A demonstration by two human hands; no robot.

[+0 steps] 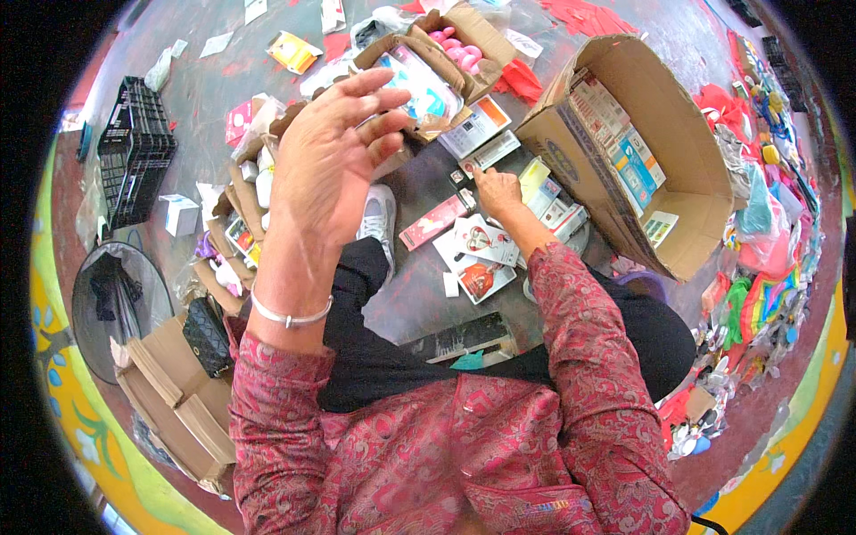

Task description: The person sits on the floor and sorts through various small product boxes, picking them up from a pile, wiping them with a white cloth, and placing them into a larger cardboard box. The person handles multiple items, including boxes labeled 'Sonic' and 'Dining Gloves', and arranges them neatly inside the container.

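Slim white-and-grey rectangular carton (pixel 497 149) is just above centre of the frame, long axis diagonal: one end lower left, the other upper right. Right hand (pixel 500 192) is at its lower-left end, fingers curled; can't tell if they grip it or only touch. Left hand (pixel 323 174) is raised left of centre, fingers extended and released, pointing upper right. Flat pink rectangular box (pixel 432 222) lies near, below left of the carton, also slanting up to the right. Large open brown cardboard box (pixel 571 174) stands upper right.
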